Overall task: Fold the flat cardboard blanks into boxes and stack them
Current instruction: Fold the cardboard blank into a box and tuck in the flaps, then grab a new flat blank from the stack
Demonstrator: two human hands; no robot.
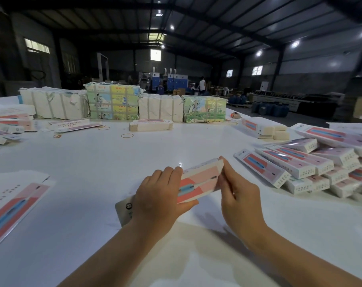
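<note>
Hall: a dim warehouse with a dark steel roof, ceiling lamps and small windows; blue machines and a person [202, 84] stand far back.
Table [105, 162]: a wide white top that fills the lower view.
Bundles [122, 103]: wrapped paper packs in a row along the far edge, two with coloured print, the others plain.
Boxes [312, 164]: folded ones piled in overlapping layers by the right edge, white with a pink and red face and a blue strip.
Blanks [12, 206]: flat printed sheets at the left edge; more lie at the far left corner.
Box in hand [198, 181]: near the middle of the near edge, held just above the top, long and narrow, tilted up to the right; pink and red panels, a blue strip, a white tab end poking out under the left wrist.
Left hand [157, 195]: fingers curled over the box's near half, thumb beneath.
Right hand [236, 193]: fingertips pinching the far end flap.
Bands [127, 135]: loose rubber rings lying near the far edge.
</note>
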